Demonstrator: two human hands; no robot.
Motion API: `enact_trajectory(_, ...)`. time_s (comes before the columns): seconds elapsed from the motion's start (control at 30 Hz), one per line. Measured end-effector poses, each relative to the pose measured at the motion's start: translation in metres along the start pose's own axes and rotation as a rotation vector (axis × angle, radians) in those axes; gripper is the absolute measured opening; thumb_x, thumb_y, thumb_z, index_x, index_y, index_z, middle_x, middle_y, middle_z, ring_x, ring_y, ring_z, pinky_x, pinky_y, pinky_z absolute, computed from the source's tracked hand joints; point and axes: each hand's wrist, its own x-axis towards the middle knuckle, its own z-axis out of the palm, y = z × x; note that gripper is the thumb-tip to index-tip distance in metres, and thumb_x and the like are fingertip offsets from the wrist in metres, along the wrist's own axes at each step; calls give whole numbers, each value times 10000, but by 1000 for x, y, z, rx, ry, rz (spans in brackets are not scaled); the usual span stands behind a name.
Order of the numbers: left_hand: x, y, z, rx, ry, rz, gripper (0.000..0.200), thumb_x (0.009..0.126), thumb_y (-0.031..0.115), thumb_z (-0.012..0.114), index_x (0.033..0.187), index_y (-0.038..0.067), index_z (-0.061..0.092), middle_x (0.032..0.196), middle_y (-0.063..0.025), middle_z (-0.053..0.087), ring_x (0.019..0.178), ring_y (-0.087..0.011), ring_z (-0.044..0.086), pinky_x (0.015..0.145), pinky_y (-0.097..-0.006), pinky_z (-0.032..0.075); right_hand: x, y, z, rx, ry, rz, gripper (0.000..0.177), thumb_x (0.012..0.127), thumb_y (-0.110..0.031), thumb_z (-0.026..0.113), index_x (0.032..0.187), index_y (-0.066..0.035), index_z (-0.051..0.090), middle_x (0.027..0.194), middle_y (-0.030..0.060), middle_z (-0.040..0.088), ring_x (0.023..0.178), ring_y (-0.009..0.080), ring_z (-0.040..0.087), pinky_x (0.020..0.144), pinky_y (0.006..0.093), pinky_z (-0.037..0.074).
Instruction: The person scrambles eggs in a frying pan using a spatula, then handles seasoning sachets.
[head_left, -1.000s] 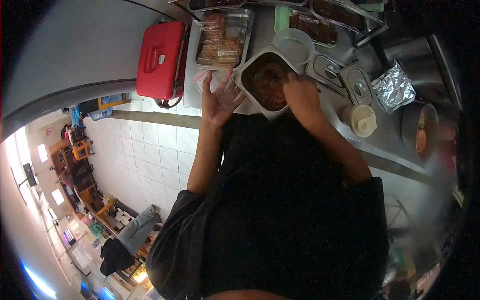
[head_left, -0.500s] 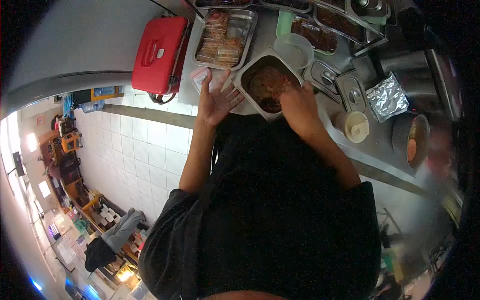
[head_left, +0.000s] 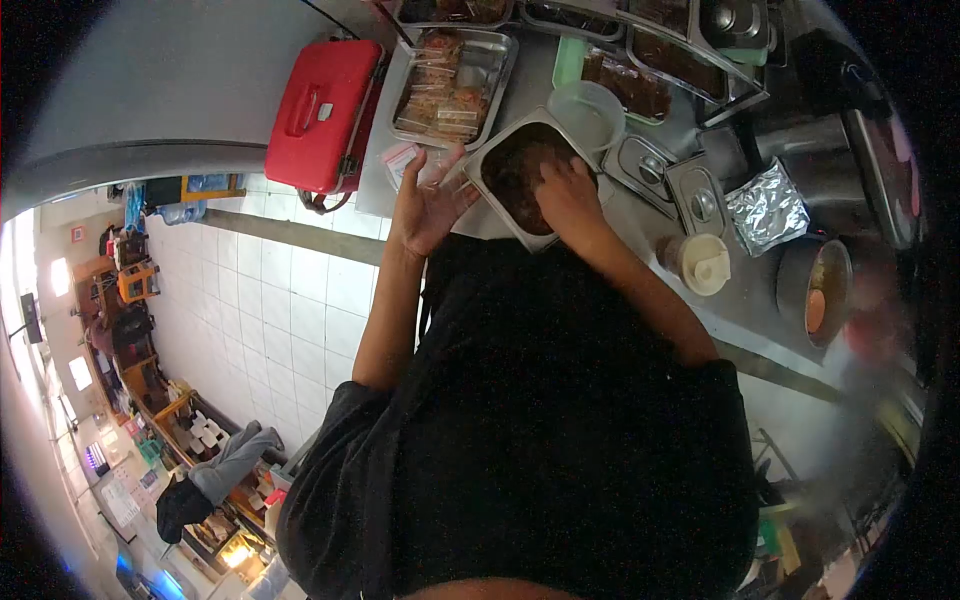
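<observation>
The steel pan (head_left: 487, 196) of red-brown food sits at the counter's (head_left: 650, 222) near edge; the right hand (head_left: 567, 195) is sunk in it, its grip impossible to tell, while the left hand (head_left: 425, 205) lies spread, palm up, beside a small clear bag (head_left: 403, 157). A shove could tip the pan off that edge, or food could drip short of the bag. A plastic tub (head_left: 590, 105) and lidded pots (head_left: 642, 160) crowd behind.

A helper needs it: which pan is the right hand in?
Find the red case at the left end of the counter. Past the tray of bagged snacks beside it sits a deep steel pan. Unlike the lidded tins to its right, it holds dark red food and the right hand.
</observation>
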Motion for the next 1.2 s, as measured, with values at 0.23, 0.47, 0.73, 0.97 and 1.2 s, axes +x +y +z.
enact_trajectory(0.23, 4, -1, -7, -23, -13, -19, 741, 873, 594, 555, 1371, 50, 479, 1364, -165, 426, 1235, -308, 417, 1112, -395, 291, -15, -11, -70, 125, -72, 233, 241, 841, -113, 543, 1008, -66, 710, 992, 122, 633, 931, 274, 622, 877, 444, 422)
enact_trajectory(0.47, 1, 1, 1, 11, -4, -7, 776, 864, 597, 575, 1392, 43, 445, 1391, -196, 383, 1300, -333, 376, 1133, -426, 290, -11, -27, -1, 156, 46, 129, 188, 808, -103, 550, 827, -10, 714, 1046, 152, 641, 974, 315, 619, 907, 478, 444)
enact_trajectory(0.73, 7, -1, -12, -72, -47, -30, 763, 873, 599, 561, 1390, 51, 444, 1380, -199, 401, 1290, -328, 397, 1125, -427, 306, -5, 11, 0, -70, 96, 175, 163, 802, -126, 565, 825, -67, 715, 914, 93, 596, 933, 260, 583, 869, 402, 410)
enact_trajectory(0.97, 5, 1, -8, -91, -21, -39, 776, 865, 599, 567, 1407, 60, 431, 1379, -188, 422, 1282, -312, 408, 1104, -399, 315, -45, -5, -8, 0, -203, 36, 216, 827, -107, 546, 917, -109, 742, 969, 109, 632, 975, 253, 584, 889, 430, 398)
enact_trajectory(1.2, -1, -1, -8, 25, 47, -6, 692, 907, 617, 480, 1358, 92, 506, 1369, -172, 447, 1276, -303, 422, 1129, -416, 276, -43, 11, -36, 413, -211, 251, 210, 827, -136, 573, 952, -106, 739, 863, 125, 659, 835, 313, 648, 775, 443, 485)
